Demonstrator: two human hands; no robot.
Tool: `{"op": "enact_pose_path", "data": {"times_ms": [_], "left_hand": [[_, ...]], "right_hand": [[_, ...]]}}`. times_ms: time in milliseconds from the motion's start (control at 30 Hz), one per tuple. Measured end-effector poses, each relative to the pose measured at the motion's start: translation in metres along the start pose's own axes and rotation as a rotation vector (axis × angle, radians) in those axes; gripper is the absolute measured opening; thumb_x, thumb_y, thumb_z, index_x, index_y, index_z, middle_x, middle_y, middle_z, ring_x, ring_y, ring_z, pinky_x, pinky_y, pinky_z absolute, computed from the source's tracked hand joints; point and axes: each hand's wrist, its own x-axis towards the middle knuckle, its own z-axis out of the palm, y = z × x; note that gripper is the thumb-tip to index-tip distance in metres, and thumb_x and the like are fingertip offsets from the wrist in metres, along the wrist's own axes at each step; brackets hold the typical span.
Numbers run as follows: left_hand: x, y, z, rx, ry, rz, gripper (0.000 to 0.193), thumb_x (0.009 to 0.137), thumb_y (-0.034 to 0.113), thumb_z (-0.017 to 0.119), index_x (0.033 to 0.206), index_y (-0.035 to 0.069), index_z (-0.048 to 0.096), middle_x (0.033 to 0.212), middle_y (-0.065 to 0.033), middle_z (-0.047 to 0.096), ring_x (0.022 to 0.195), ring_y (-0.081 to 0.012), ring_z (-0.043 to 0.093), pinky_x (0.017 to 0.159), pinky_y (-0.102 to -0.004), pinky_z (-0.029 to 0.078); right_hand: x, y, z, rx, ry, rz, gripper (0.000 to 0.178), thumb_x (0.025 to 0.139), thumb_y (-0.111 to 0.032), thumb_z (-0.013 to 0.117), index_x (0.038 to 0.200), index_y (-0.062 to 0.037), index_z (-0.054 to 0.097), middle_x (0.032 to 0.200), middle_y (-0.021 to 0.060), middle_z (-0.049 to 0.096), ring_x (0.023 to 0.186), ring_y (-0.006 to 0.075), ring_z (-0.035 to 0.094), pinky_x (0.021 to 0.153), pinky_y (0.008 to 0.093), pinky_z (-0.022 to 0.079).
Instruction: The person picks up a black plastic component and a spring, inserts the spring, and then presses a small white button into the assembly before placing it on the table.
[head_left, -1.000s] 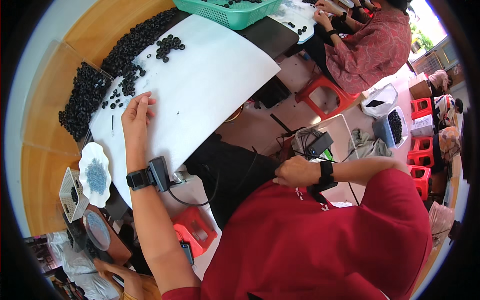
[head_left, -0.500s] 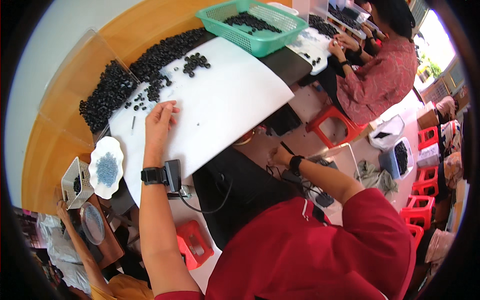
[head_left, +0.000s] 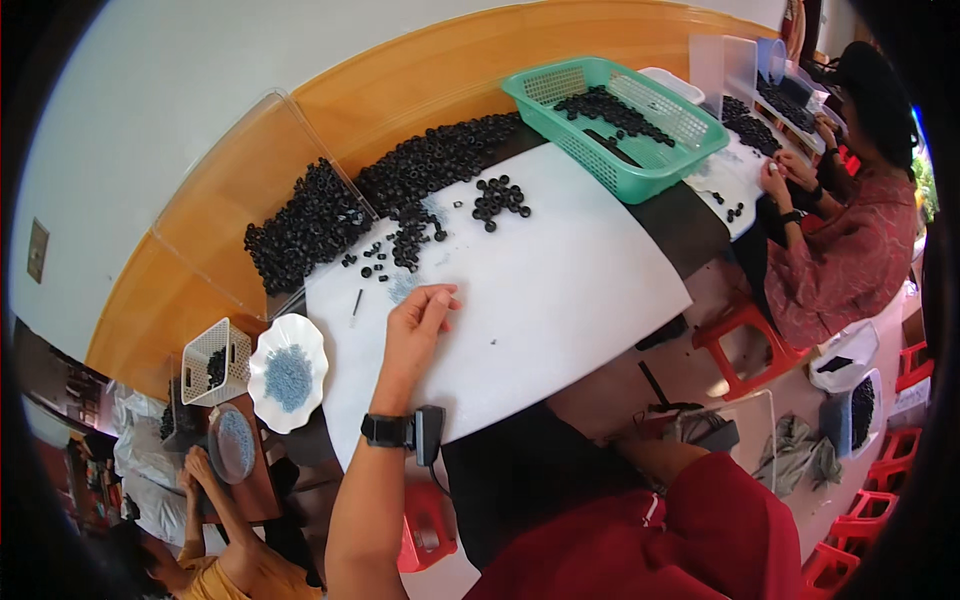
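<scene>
Black rings (head_left: 312, 222) line the table's (head_left: 690, 228) far edge, presumably saving workspace; left hand (head_left: 420, 318) half-curled, seemingly empty, right hand (head_left: 645, 450) I can't read.

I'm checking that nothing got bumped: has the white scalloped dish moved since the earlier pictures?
No, not visibly: the white scalloped dish still sits at the left edge of the white sheet, as before; the whole view has shifted.

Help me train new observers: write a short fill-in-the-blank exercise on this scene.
The larger basket is coloured ____.
The scalloped dish is coloured ____.
The hand over the white sheet is the person's ____ one.
The wristband on that arm is coloured ____.

Missing words: green; white; left; black.
</scene>
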Motion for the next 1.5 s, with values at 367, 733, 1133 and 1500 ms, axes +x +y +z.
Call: {"op": "enact_pose_path", "data": {"times_ms": [367,733,1133,1500], "left_hand": [[0.0,0.01,0.002,0.062,0.012,-0.067,0.024,0.095,0.02,0.056,0.106,0.0,0.065,0.085,-0.001,0.065,0.067,-0.0053,0.047,0.062,-0.0194,0.041],[-0.003,0.018,0.004,0.197,0.067,-0.108,0.014,0.089,0.004,0.06,0.101,-0.001,0.066,0.088,-0.009,0.067,0.081,-0.0134,0.062,0.072,-0.0249,0.049],[0.002,0.015,0.0,0.346,0.011,0.039,0.017,0.083,0.0,0.063,0.1,0.001,0.065,0.086,-0.0091,0.066,0.064,-0.015,0.06,0.053,-0.0225,0.047],[0.001,0.014,0.0,0.265,0.025,0.009,0.014,0.088,0.004,0.06,0.101,0.0,0.066,0.082,-0.0074,0.062,0.07,-0.0111,0.059,0.063,-0.0218,0.046]], "right_hand": [[0.052,0.012,0.019,0.143,0.017,-0.036,0.026,0.076,-0.028,0.066,0.095,-0.0097,0.07,0.091,0.0151,0.067,0.079,0.0293,0.065,0.069,0.0361,0.052],[0.126,0.091,0.05,0.325,-0.036,-0.016,0.025,0.078,-0.027,0.065,0.094,-0.0088,0.07,0.089,0.0152,0.067,0.078,0.0292,0.065,0.068,0.0364,0.052],[0.133,0.117,0.054,0.444,-0.142,-0.044,0.024,0.079,-0.027,0.064,0.093,-0.0078,0.07,0.087,0.0153,0.066,0.077,0.0291,0.064,0.068,0.0368,0.052],[0.064,0.103,0.022,0.433,-0.226,-0.013,0.024,0.081,-0.027,0.062,0.092,-0.0068,0.069,0.085,0.0154,0.066,0.076,0.029,0.064,0.068,0.0372,0.051]]}}
